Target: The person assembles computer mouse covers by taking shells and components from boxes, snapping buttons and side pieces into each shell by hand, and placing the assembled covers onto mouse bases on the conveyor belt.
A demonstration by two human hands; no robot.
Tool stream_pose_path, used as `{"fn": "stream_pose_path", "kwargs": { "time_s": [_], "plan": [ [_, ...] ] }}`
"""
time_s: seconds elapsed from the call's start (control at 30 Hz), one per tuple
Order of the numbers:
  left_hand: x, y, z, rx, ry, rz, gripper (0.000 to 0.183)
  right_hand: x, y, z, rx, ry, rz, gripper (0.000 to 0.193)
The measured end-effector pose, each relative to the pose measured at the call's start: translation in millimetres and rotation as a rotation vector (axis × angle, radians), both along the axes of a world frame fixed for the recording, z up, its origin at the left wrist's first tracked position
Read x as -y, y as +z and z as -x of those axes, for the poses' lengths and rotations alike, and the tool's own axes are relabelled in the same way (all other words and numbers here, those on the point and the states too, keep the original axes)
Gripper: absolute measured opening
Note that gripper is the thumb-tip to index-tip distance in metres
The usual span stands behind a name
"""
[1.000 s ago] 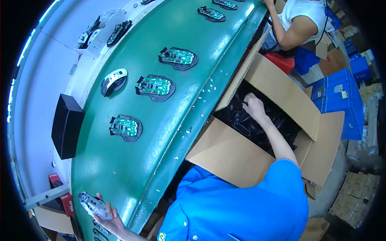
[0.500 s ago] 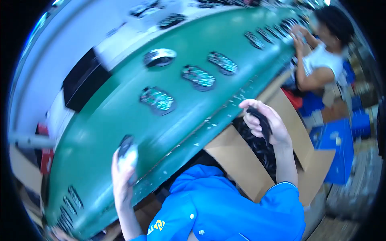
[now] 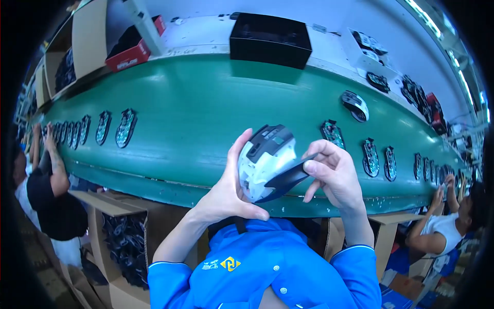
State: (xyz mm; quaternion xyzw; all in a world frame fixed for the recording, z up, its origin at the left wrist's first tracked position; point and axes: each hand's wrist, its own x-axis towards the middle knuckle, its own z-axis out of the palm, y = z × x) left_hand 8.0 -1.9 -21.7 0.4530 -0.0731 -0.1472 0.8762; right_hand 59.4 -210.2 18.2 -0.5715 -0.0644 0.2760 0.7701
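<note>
Just above the belt's near edge, my left hand (image 3: pixel 220 194) grips a white and dark grey computer mouse shell (image 3: pixel 267 157), tilted, with the thumb below and fingers along its left side. My right hand (image 3: pixel 337 177) pinches a black curved side panel (image 3: pixel 288 181) between thumb and fingertips. The panel lies against the shell's lower right side; whether it is seated there I cannot tell. Beyond my right hand, a mouse circuit board (image 3: pixel 332 133) sits on the green conveyor belt (image 3: pixel 190 108), and farther back rests another white and black mouse shell (image 3: pixel 355 106).
More boards (image 3: pixel 125 127) line the belt on both sides. A black box (image 3: pixel 270 44) stands behind it, a red box (image 3: pixel 128 59) at far left. Below the belt, a carton (image 3: pixel 123 242) holds black parts. Co-workers (image 3: pixel 56 190) work at both ends.
My view has swung left. My hands, apart before, have come together, bringing the black side panel in my right hand against the mouse shell in my left.
</note>
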Motion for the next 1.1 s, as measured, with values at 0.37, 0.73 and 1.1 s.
{"fn": "stream_pose_path", "kwargs": {
  "time_s": [0.37,0.73,1.1],
  "plan": [
    [-9.3,-7.7,-2.9,0.242,0.042,-0.412,0.118,-3.4,-5.8,5.0,0.093,-0.04,0.05,0.022],
    [-8.6,-2.3,1.5,0.267,0.069,-0.551,0.116,0.5,-10.8,9.6,0.14,-0.031,0.115,0.022],
    [-8.3,-3.3,11.2,0.178,0.121,-0.669,0.096,-5.0,-16.1,8.9,0.489,-0.058,0.24,0.025]
  ]
}}
